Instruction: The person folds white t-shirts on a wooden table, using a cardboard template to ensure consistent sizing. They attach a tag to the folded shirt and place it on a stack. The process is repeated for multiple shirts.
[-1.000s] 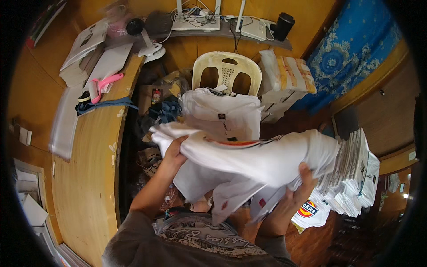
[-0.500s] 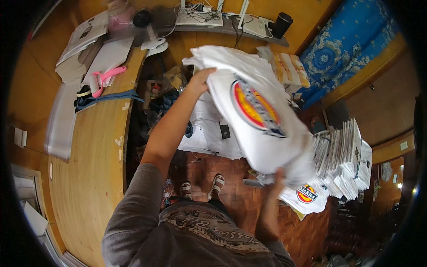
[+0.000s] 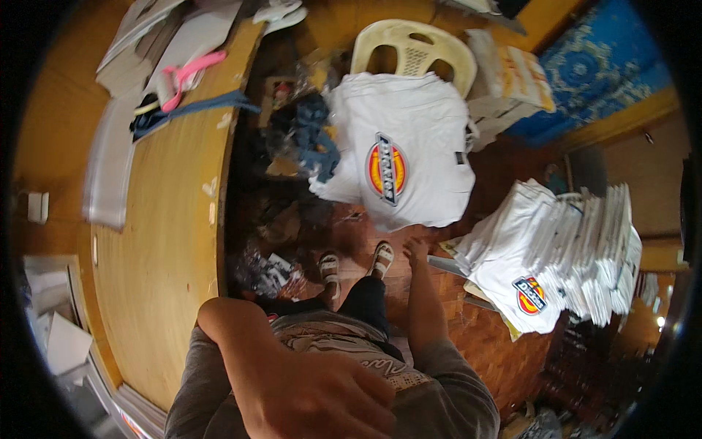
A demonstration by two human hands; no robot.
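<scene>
A white T-shirt with a red, yellow and dark oval print lies spread on a pile of white shirts, on the seat of a cream plastic chair. Just below its near edge is my right hand, fingers loosely apart and holding nothing. My left hand is raised close in front of my chest, large and blurred, with the elbow bent. Its back faces up and its fingertips are hidden, so its grip does not show. Neither hand touches the shirt.
To the right stands a tall stack of folded white shirts, the nearest bearing the same print. A wooden table on the left carries a pink-handled roller and clear plastic sheets. Plastic bags lie on the floor.
The white shirt has left both hands and now lies flat on the chair pile. My left hand has pulled back to my chest; my right moved slightly left. The view has tilted down.
</scene>
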